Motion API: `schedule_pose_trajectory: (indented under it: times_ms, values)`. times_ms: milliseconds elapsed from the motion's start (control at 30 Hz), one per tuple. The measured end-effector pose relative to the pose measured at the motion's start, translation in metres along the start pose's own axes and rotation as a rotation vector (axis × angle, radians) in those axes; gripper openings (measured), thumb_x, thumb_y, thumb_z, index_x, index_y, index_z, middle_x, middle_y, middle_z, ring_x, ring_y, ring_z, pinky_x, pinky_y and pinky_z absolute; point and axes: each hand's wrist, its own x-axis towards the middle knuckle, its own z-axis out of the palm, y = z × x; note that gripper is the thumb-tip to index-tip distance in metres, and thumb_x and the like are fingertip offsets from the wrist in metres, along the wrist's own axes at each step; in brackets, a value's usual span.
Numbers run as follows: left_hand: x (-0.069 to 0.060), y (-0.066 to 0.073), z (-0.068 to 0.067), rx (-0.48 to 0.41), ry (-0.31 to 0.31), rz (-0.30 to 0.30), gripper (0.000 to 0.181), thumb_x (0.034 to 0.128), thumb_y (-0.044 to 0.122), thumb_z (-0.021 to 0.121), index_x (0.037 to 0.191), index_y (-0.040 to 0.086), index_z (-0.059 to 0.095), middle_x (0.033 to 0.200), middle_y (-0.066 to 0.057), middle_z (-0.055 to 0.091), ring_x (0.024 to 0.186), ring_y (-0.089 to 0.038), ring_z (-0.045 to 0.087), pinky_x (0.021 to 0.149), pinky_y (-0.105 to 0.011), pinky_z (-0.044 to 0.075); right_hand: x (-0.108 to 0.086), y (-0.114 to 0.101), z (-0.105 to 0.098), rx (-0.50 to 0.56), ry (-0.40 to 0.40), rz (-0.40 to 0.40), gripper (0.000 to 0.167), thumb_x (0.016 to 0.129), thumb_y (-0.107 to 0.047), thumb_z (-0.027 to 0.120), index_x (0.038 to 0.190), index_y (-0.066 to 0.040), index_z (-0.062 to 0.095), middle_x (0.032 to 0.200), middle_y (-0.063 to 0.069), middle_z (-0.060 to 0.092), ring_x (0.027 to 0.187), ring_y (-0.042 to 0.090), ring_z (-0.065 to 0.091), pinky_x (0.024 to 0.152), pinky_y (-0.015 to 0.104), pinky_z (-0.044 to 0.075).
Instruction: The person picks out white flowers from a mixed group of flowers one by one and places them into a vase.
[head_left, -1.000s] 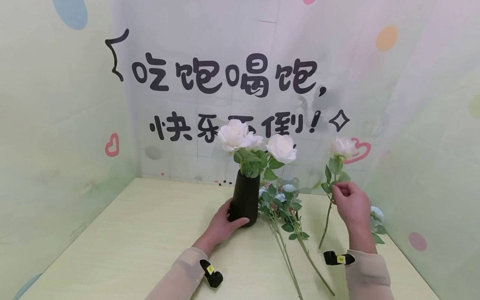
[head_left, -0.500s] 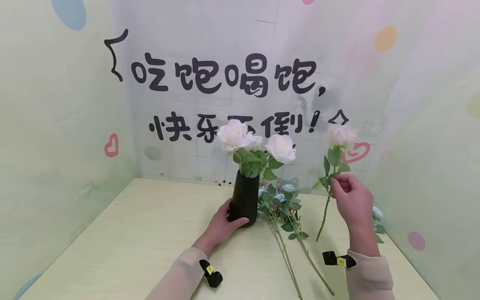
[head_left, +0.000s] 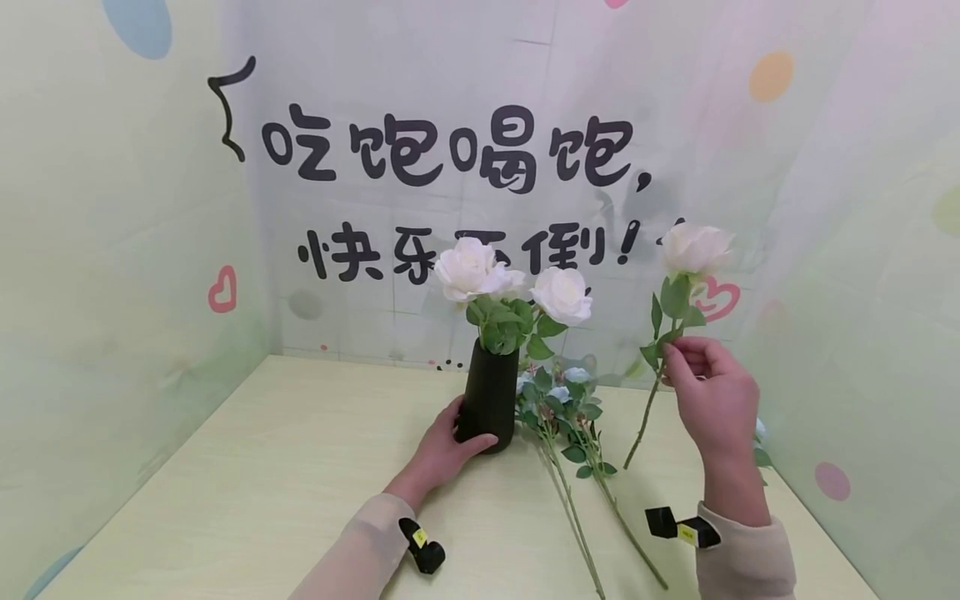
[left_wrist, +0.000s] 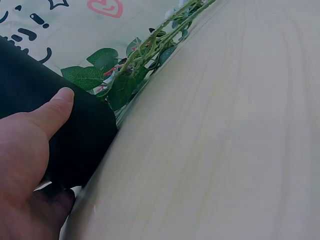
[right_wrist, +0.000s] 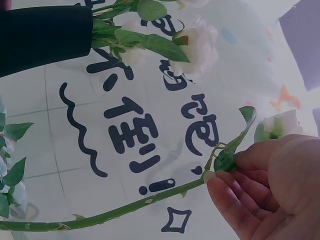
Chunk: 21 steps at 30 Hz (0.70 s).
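Observation:
A black vase (head_left: 491,396) stands on the table with several white roses (head_left: 562,296) and their green leaves showing above its mouth. Round the vase's lower part my left hand (head_left: 444,450) is curled, thumb across the front, as the left wrist view also shows. My right hand (head_left: 716,400) pinches the stem of a single pale rose (head_left: 696,247) between thumb and fingers. That rose is held upright off the table, to the right of the vase, its bare stem end (head_left: 636,442) slanting down to the left. In the right wrist view its green stem (right_wrist: 125,207) runs leftward from the fingertips.
Blue-flowered stems (head_left: 566,408) lie on the table (head_left: 300,467) just right of the vase, their long stalks pointing toward the front. Another blue flower (head_left: 761,442) is partly hidden behind my right wrist. A printed cloth backdrop (head_left: 450,67) encloses the table.
My right hand has lifted the pale rose higher, and its stem end has risen and shifted slightly left. The left hand and the vase have stayed in place.

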Motion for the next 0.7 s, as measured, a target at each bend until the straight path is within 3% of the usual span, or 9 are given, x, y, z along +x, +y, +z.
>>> schedule_pose_trajectory:
  times_ms: [133, 700]
  values:
    - [0.001, 0.000, 0.000, 0.002, 0.000, -0.004, 0.101, 0.0969, 0.050, 0.083, 0.171, 0.003, 0.033, 0.170, -0.027, 0.044, 0.157, -0.046, 0.046, 0.127, -0.064, 0.040, -0.002, -0.007, -0.001, 0.086, -0.010, 0.010, 0.022, 0.103, -0.019, 0.078, 0.116, -0.002, 0.080, 0.079, -0.022, 0.072, 0.067, -0.007, 0.071, 0.069, 0.010, 0.059]
    - [-0.001, 0.002, -0.001, 0.006, 0.006, 0.007, 0.099, 0.0970, 0.047, 0.084, 0.170, 0.002, 0.035, 0.168, -0.028, 0.045, 0.155, -0.047, 0.047, 0.126, -0.065, 0.041, -0.013, -0.025, -0.003, 0.254, 0.000, -0.034, 0.017, 0.101, -0.011, 0.079, 0.114, 0.000, 0.080, 0.088, -0.017, 0.078, 0.072, 0.001, 0.075, 0.073, 0.016, 0.063]
